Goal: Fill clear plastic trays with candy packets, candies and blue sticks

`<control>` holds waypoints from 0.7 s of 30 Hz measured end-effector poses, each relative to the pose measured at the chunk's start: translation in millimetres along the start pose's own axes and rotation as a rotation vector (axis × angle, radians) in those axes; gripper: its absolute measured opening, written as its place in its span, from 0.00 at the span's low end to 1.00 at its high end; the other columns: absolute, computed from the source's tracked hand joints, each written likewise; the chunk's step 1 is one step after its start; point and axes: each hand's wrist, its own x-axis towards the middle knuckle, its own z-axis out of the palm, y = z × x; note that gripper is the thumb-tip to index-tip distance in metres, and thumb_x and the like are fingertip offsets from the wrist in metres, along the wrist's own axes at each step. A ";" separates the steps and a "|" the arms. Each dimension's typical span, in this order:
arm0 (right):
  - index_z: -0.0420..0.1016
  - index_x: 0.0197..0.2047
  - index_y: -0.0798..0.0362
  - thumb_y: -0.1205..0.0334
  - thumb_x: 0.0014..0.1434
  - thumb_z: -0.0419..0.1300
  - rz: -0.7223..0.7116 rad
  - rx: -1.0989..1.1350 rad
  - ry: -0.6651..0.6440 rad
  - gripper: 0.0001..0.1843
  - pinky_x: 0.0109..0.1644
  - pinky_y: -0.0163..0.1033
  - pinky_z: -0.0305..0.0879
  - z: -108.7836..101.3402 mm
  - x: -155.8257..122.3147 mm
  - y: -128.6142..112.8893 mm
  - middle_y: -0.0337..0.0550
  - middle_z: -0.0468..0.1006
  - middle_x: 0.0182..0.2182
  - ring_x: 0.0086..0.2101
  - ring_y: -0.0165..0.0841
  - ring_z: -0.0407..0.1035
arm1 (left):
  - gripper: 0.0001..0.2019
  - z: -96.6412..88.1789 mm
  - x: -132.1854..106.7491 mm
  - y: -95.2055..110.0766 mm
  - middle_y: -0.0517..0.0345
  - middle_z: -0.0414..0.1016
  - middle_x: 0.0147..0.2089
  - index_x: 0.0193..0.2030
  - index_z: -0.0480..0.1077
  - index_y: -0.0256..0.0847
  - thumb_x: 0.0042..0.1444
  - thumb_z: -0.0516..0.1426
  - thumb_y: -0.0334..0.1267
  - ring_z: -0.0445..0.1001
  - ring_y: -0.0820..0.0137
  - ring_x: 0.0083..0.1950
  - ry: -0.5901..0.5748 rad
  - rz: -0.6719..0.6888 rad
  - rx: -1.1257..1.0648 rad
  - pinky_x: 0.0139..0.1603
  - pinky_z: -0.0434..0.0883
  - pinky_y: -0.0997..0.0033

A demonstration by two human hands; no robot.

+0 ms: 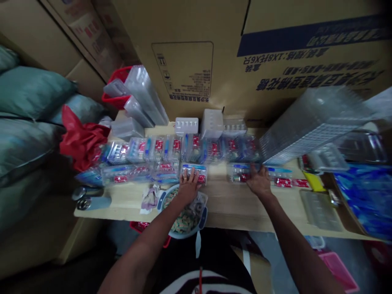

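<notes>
Blister packs (196, 173) of clear plastic, red and blue inside: looked light and stiff, probably slick, brittle at the thin corners, best taken by the long edges. Lay in two rough rows along the wooden counter (220, 208); counted about fifteen, overlap hiding the exact number. On one front-row pack, left hand (188, 187), fingers (185, 176) spread flat, pinching nothing. At a further pack (240, 172), right hand (259, 182), fingers reaching over its near side; could not tell whether pressing or pinching. Just below the left hand, one blue-rimmed bowl (180, 212) of small tan pieces. Farther back, three white trays (186, 125), one large clear tray stack (312, 126); off the counter's left end, one red bag (82, 143).
</notes>
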 end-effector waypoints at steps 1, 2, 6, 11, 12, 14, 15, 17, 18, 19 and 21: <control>0.58 0.73 0.55 0.58 0.65 0.52 -0.006 -0.045 -0.009 0.34 0.64 0.64 0.52 6.8 -0.7 0.4 0.66 0.54 0.69 0.66 0.58 0.51 | 0.32 0.8 -1.7 0.1 0.48 0.41 0.80 0.77 0.49 0.50 0.67 0.51 0.45 0.39 0.40 0.78 0.007 0.019 0.005 0.71 0.50 0.33; 0.56 0.74 0.52 0.56 0.66 0.52 -0.017 -0.072 0.002 0.34 0.64 0.65 0.52 13.5 -2.1 0.1 0.65 0.53 0.70 0.67 0.58 0.50 | 0.32 1.7 -3.3 0.7 0.48 0.41 0.80 0.77 0.50 0.51 0.67 0.51 0.45 0.39 0.41 0.79 0.009 0.038 0.010 0.72 0.50 0.34; 0.57 0.74 0.49 0.52 0.68 0.50 -0.086 -0.083 0.129 0.34 0.63 0.64 0.52 32.6 -9.1 -2.2 0.66 0.49 0.72 0.67 0.59 0.48 | 0.31 5.5 -4.2 7.3 0.41 0.40 0.80 0.76 0.51 0.42 0.68 0.50 0.43 0.40 0.43 0.79 -0.012 0.060 0.033 0.73 0.49 0.39; 0.51 0.76 0.47 0.48 0.69 0.48 -0.073 -0.025 0.135 0.36 0.57 0.66 0.58 39.7 -16.8 -10.9 0.69 0.46 0.72 0.61 0.63 0.58 | 0.32 6.0 4.3 15.5 0.37 0.39 0.79 0.75 0.52 0.35 0.68 0.50 0.43 0.43 0.45 0.79 -0.013 -0.043 0.034 0.72 0.54 0.44; 0.50 0.76 0.47 0.48 0.69 0.48 -0.074 -0.012 0.127 0.36 0.57 0.66 0.59 40.7 -19.9 -15.9 0.69 0.45 0.72 0.60 0.63 0.59 | 0.31 5.3 5.6 16.2 0.38 0.39 0.80 0.75 0.52 0.36 0.68 0.50 0.43 0.44 0.45 0.78 -0.005 -0.050 0.025 0.71 0.55 0.44; 0.51 0.76 0.47 0.47 0.69 0.48 -0.085 0.015 0.109 0.36 0.56 0.66 0.60 42.6 -28.2 -29.4 0.70 0.44 0.72 0.60 0.64 0.59 | 0.30 3.6 7.4 16.5 0.40 0.40 0.80 0.75 0.54 0.39 0.68 0.49 0.42 0.46 0.44 0.78 0.002 -0.061 0.003 0.70 0.57 0.42; 0.51 0.76 0.48 0.47 0.69 0.49 -0.090 0.029 0.100 0.36 0.55 0.66 0.61 43.5 -32.9 -37.1 0.71 0.44 0.71 0.60 0.64 0.59 | 0.29 2.8 8.0 15.9 0.40 0.41 0.79 0.74 0.55 0.40 0.68 0.49 0.42 0.48 0.44 0.77 0.002 -0.063 -0.010 0.69 0.58 0.41; 0.53 0.75 0.49 0.46 0.69 0.49 -0.082 0.060 0.091 0.36 0.54 0.67 0.61 44.9 -41.6 -51.0 0.72 0.44 0.71 0.60 0.65 0.58 | 0.27 1.6 8.6 12.7 0.41 0.45 0.79 0.73 0.57 0.41 0.68 0.49 0.40 0.50 0.44 0.76 0.014 -0.054 -0.040 0.68 0.59 0.40; 0.54 0.75 0.49 0.46 0.69 0.49 -0.070 0.078 0.092 0.36 0.54 0.67 0.61 45.5 -44.8 -55.8 0.72 0.43 0.71 0.61 0.66 0.57 | 0.27 1.3 8.6 9.9 0.41 0.47 0.78 0.72 0.58 0.41 0.67 0.50 0.38 0.51 0.45 0.76 0.032 -0.046 -0.059 0.68 0.60 0.41; 0.54 0.75 0.49 0.46 0.69 0.49 -0.055 0.099 0.091 0.35 0.55 0.68 0.61 46.2 -47.0 -58.3 0.71 0.43 0.71 0.61 0.66 0.56 | 0.26 1.2 8.4 6.3 0.40 0.49 0.77 0.71 0.59 0.40 0.67 0.50 0.36 0.53 0.47 0.75 0.060 -0.040 -0.082 0.68 0.61 0.43; 0.55 0.74 0.49 0.45 0.68 0.50 -0.020 0.152 0.089 0.36 0.56 0.70 0.59 48.4 -47.5 -55.7 0.70 0.42 0.71 0.63 0.67 0.54 | 0.24 1.6 6.7 -2.6 0.38 0.54 0.75 0.68 0.63 0.36 0.66 0.50 0.33 0.57 0.50 0.73 0.132 -0.050 -0.129 0.69 0.61 0.47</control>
